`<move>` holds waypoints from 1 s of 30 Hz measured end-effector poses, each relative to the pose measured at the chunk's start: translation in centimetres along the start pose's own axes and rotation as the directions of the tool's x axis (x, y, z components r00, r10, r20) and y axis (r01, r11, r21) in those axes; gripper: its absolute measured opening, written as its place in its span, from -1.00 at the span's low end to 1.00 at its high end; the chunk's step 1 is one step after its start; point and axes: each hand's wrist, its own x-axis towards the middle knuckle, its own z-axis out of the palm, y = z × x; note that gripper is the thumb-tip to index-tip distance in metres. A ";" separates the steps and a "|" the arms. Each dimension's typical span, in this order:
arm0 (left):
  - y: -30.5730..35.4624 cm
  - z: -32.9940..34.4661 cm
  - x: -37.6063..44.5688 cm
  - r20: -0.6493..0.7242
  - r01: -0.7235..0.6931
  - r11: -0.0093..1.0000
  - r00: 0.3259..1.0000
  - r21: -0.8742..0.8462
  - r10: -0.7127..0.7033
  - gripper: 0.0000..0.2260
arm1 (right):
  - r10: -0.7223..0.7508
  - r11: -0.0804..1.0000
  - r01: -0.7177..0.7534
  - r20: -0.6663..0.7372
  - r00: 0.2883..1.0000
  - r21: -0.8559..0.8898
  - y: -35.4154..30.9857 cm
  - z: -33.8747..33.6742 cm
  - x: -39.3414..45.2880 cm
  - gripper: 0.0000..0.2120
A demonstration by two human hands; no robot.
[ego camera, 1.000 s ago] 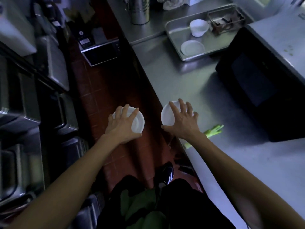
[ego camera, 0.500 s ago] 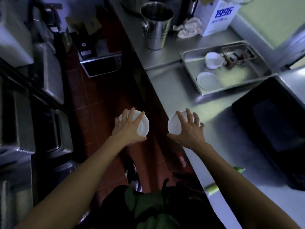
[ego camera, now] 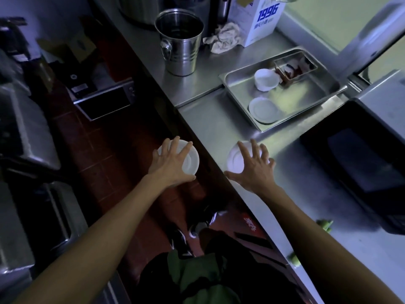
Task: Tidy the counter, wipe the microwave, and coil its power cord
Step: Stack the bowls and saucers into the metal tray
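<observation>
My left hand (ego camera: 169,164) grips a small white saucer (ego camera: 190,161) from above, held over the red floor just left of the counter edge. My right hand (ego camera: 255,170) grips a second white saucer (ego camera: 235,159) above the steel counter (ego camera: 219,119) near its front edge. The black microwave (ego camera: 359,163) stands on the counter to the right, door facing me. Farther along, a steel tray (ego camera: 306,93) holds a white saucer (ego camera: 264,109), a white bowl (ego camera: 266,80) and a small wire basket (ego camera: 294,65). No power cord shows.
A steel bucket (ego camera: 180,40), a crumpled cloth (ego camera: 223,37) and a white carton (ego camera: 260,20) stand at the counter's far end. A green item (ego camera: 324,224) lies by my right forearm. Steel equipment (ego camera: 28,132) lines the left of the narrow aisle.
Both hands moved forward along the counter toward the tray, each still holding its saucer. My view advanced; the bucket and carton came into sight, and the green item fell behind.
</observation>
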 end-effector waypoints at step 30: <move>19.1 -7.7 29.3 0.166 -0.479 0.832 0.878 0.279 0.450 0.00 | 0.455 0.846 -0.435 0.007 0.890 0.308 14.2 -1.4 10.7 0.03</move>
